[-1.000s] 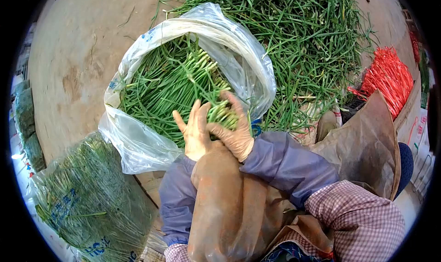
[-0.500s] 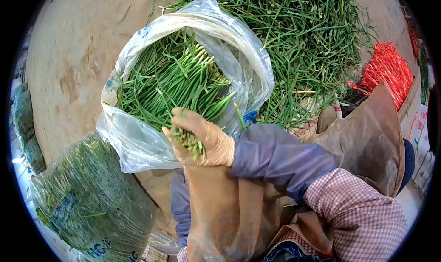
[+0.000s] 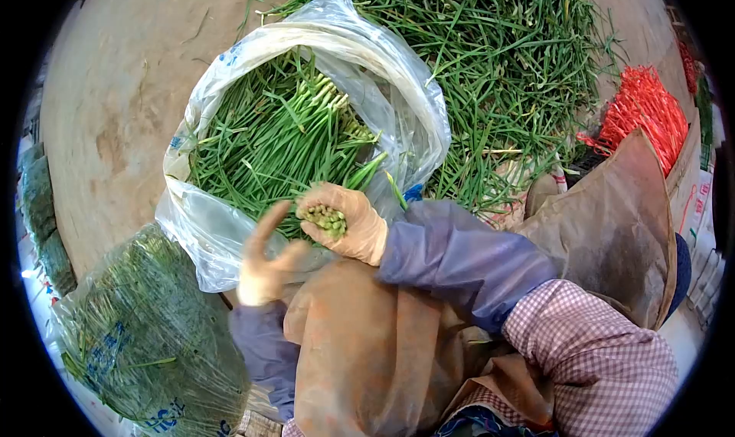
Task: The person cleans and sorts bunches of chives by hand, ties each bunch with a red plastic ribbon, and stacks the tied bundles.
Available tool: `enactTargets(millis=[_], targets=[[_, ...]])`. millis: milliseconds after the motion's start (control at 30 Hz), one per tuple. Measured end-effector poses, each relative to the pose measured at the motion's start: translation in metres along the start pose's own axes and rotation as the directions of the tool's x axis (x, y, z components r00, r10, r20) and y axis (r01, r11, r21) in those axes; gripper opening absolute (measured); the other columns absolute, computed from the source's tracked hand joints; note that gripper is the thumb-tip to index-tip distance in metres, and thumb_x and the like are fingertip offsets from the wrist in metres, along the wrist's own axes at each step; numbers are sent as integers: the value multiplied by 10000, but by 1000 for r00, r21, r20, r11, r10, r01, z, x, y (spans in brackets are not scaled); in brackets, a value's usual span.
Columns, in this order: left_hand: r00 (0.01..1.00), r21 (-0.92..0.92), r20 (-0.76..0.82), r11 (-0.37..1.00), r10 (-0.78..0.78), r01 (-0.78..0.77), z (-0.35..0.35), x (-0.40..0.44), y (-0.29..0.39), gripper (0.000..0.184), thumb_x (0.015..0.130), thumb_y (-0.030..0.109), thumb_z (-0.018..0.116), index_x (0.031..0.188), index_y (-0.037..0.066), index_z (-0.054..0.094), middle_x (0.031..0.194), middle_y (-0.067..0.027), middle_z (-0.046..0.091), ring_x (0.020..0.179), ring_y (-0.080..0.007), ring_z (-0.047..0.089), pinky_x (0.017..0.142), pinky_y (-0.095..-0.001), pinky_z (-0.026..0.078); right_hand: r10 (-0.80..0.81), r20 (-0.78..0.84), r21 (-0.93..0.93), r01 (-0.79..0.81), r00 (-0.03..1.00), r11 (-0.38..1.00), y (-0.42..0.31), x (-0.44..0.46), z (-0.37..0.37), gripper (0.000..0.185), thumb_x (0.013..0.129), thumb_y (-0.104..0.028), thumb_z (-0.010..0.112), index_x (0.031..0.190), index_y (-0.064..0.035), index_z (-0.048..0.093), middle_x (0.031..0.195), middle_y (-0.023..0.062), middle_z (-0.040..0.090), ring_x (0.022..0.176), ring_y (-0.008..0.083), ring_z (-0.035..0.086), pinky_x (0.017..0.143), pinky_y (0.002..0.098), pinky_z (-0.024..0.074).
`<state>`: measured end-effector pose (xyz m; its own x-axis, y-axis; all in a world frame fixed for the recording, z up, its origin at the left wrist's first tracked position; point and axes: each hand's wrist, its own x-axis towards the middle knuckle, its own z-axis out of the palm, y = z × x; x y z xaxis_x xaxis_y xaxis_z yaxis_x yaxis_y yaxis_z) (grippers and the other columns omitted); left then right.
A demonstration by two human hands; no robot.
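Note:
My right hand (image 3: 348,221), in a pale glove, is wrapped round a bunch of green stalks (image 3: 328,219), with the cut ends facing me. It is over the near rim of a clear plastic bag (image 3: 210,242). Inside the bag lie many green stalks (image 3: 268,142), their pale ends toward the upper right. Left of the bunch, my left hand (image 3: 268,265) is blurred by motion, its fingers spread and nothing seen in them.
A large heap of green stalks (image 3: 505,69) lies behind and right of the bag. Red ties (image 3: 647,119) are at the right. A filled, wrapped bag of greens (image 3: 153,330) lies at the lower left. A brown apron (image 3: 360,353) covers my lap.
Both hands were together over the bag; my right hand then closed round the bunch near my lap and has risen slightly. My left hand, hidden half a second ago, shows again on the left.

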<state>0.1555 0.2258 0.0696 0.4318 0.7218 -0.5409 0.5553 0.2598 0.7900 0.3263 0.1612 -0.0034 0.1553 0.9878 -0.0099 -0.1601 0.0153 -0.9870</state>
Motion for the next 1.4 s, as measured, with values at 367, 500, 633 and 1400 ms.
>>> enactTargets(millis=[367, 500, 633, 1400], targets=[[933, 672, 262, 648, 244, -359, 89, 110, -11, 523, 771, 285, 763, 1207, 41, 608, 1070, -164, 674, 1001, -330, 645, 844, -419, 517, 118, -77, 76, -112, 990, 991, -5, -55, -18, 222, 832, 27, 685, 1012, -76, 607, 934, 35, 635, 861, 140, 598, 802, 280, 487], [929, 829, 314, 420, 197, -369, 104, 115, -16, 515, 716, 232, 765, 1173, 55, 605, 940, -134, 672, 916, -320, 638, 777, -415, 515, 330, -236, 270, -265, 914, 926, 8, -68, -14, 181, 847, 18, 699, 990, -63, 621, 939, -4, 644, 859, 78, 586, 778, 242, 489], [942, 815, 215, 484, 259, -319, 105, 112, -27, 317, 740, 178, 701, 1035, 64, 689, 933, -117, 677, 910, -305, 640, 781, -416, 516, 462, -461, 436, -259, 758, 862, 27, -55, -26, 235, 813, -3, 751, 1007, -67, 636, 912, -5, 660, 830, 93, 620, 759, 245, 515], [848, -354, 529, 917, 36, 182, 62, 92, -64, 387, 1013, 207, 469, 1313, -32, 523, 1125, -111, 653, 1045, -169, 596, 956, -281, 455, 245, -28, 213, -233, 969, 949, -26, -44, -9, 241, 837, 3, 697, 1053, -64, 614, 949, 26, 644, 904, 118, 605, 813, 283, 499]])
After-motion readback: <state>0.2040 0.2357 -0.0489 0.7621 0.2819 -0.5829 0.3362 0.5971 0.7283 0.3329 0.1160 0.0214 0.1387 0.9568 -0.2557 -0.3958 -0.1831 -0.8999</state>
